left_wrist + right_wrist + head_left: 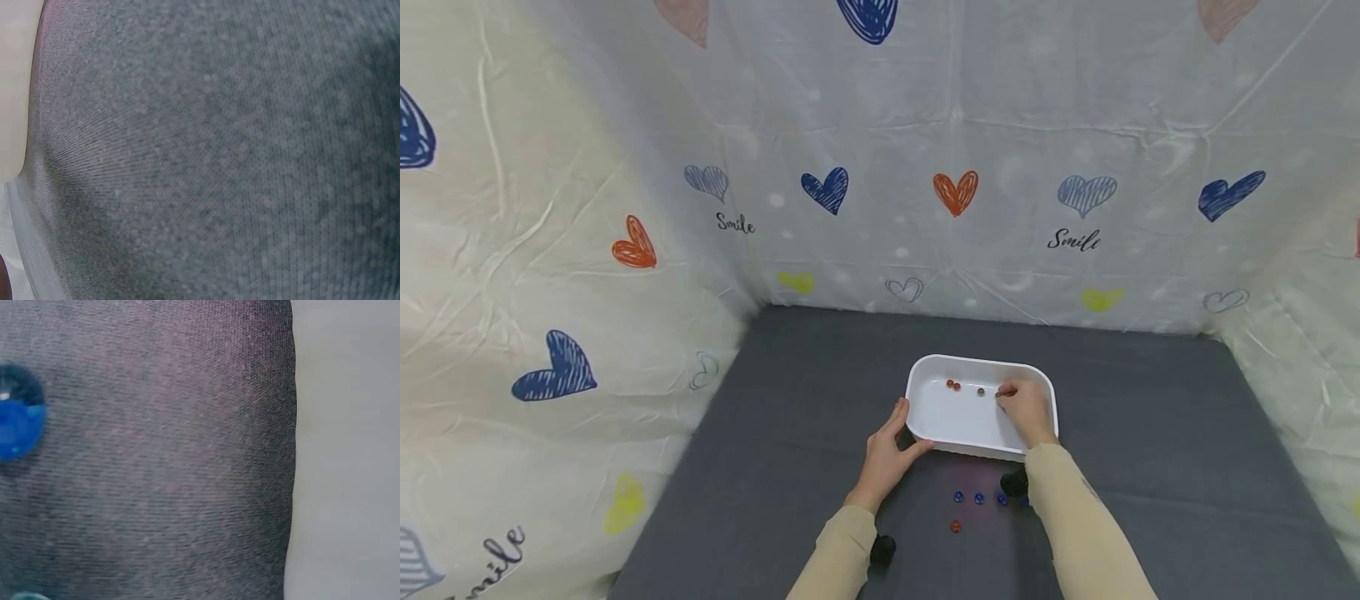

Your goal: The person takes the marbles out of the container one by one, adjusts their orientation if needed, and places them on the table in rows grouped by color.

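Observation:
A white rectangular tray (pixel 958 421) sits on the dark grey cloth. My left hand (pixel 883 458) rests against its near left corner, fingers extended along the left side and thumb at the front rim. Inside the tray, my right hand (pixel 1028 408) pinches a small dark marble (pixel 997 394) at its fingertips, close to the far wall; the fingers mostly cover it. Left of that hand lie a brownish marble (pixel 981 392) and two orange-red marbles (pixel 950 383) near each other. The left wrist view shows mostly cloth, with neither hand's grip visible.
In front of the tray, several blue marbles (pixel 980 498) form a row, one partly behind the right sleeve. An orange marble (pixel 956 527) lies nearer. The right wrist view shows a blue marble (pixel 19 428) up close. Heart-patterned sheets (pixel 895 242) enclose the back and sides.

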Motion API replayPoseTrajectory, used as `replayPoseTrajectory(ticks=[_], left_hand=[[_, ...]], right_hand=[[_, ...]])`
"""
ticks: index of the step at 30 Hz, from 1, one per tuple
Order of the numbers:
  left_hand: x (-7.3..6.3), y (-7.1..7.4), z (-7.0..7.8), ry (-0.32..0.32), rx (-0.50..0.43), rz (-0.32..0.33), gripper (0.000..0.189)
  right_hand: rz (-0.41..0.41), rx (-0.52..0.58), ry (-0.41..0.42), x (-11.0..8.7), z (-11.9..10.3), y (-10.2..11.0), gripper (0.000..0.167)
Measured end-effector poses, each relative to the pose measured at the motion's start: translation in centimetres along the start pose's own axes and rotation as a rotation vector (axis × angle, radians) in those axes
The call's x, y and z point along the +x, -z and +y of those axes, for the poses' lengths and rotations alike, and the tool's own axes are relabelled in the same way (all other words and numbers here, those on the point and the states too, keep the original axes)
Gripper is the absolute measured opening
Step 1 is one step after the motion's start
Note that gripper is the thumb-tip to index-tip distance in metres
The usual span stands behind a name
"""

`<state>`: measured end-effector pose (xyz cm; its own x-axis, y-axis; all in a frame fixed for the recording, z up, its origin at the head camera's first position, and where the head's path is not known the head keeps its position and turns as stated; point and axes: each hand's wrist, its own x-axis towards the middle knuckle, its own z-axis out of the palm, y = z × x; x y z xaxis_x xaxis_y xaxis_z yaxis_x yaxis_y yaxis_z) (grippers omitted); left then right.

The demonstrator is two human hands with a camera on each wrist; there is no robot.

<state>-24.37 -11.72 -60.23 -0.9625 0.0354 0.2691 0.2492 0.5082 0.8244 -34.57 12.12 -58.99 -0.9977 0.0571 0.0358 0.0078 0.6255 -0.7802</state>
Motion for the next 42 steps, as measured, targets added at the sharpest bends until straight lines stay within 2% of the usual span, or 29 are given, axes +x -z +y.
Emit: replayPoseTrajectory(ticks=[4, 8, 11, 15, 18, 21, 24, 26, 29, 32, 34, 37, 42], left_hand=[[0.0, 0.1, -0.2, 0.001, -0.001, 0.008, 0.085], [-0.1, 0.2, -0.4, 0.007, -0.005, 0.012, 0.086], [-0.2, 0.3, -0.5, 0.008, -0.004, 0.014, 0.086], [-0.1, 0.3, -0.7, 0.009, -0.006, 0.023, 0.085], [-0.1, 0.2, -0.8, 0.009, -0.005, 0.025, 0.085], [-0.3, 0.2, -0.8, 0.012, 0.000, 0.020, 0.085], [-0.4, 0.3, -0.7, 0.009, 0.001, 0.016, 0.086], [-0.3, 0.4, -0.6, 0.005, 0.007, 0.011, 0.085], [-0.1, 0.3, -0.6, -0.001, 0.022, 0.009, 0.085], [0.2, 0.2, -0.7, 0.001, 0.035, 0.006, 0.085], [0.2, 0.1, -0.6, 0.003, 0.036, 0.006, 0.085], [0.2, -0.1, -0.6, 0.006, 0.032, 0.005, 0.085], [0.3, -0.4, -0.4, 0.008, 0.030, 0.004, 0.084]], right_hand=[[0.001, 0.051, -0.032, -0.3, 0.0, 0.2, 0.010], [0.068, 0.088, -0.009, -1.0, -0.7, 1.0, 0.017], [0.113, 0.148, 0.006, -2.0, -1.1, 1.9, 0.017], [0.145, 0.284, 0.014, -3.5, -1.2, 3.1, 0.016], [0.163, 0.416, 0.058, -5.3, -1.3, 3.7, 0.015], [0.172, 0.566, 0.126, -8.0, -1.3, 3.8, 0.016], [0.144, 0.646, 0.152, -11.1, -1.2, 3.4, 0.017], [0.106, 0.643, 0.116, -12.9, -0.8, 2.9, 0.017], [0.029, 0.627, 0.015, -15.1, -0.4, 2.1, 0.021], [-0.042, 0.622, -0.084, -16.6, 0.0, 1.3, 0.023], [-0.077, 0.611, -0.113, -17.2, 0.3, 0.8, 0.022], [-0.108, 0.586, -0.120, -17.8, 0.8, 0.2, 0.020], [-0.135, 0.498, -0.054, -18.3, 1.7, -0.8, 0.017]])
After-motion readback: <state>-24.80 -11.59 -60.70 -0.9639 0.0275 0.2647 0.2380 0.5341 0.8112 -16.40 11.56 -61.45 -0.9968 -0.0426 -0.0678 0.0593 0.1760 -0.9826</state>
